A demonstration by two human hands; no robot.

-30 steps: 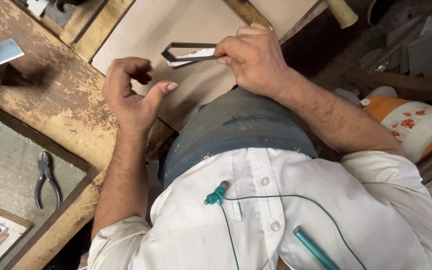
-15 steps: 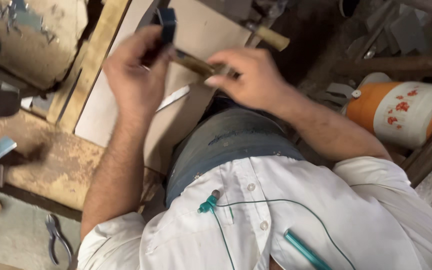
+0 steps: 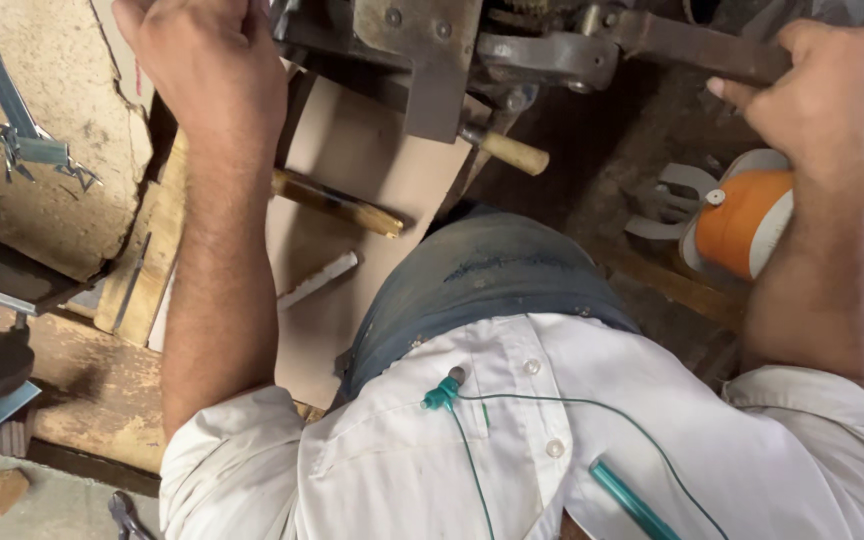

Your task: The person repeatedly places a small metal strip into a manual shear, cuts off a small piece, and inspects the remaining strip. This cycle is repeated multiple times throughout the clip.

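Rough wooden bench under a rusty metal press: right hand clenched around its lever, left hand pressed by the jaws, where fingers could get crushed if the lever drops.

No packages, labels, signs, screens.

A dull, rusty metal lever is gripped by the right hand; the press under the left hand is seen as grimy steel. The board is matt and smooth — the bench rough wood, the jug glossy plastic.
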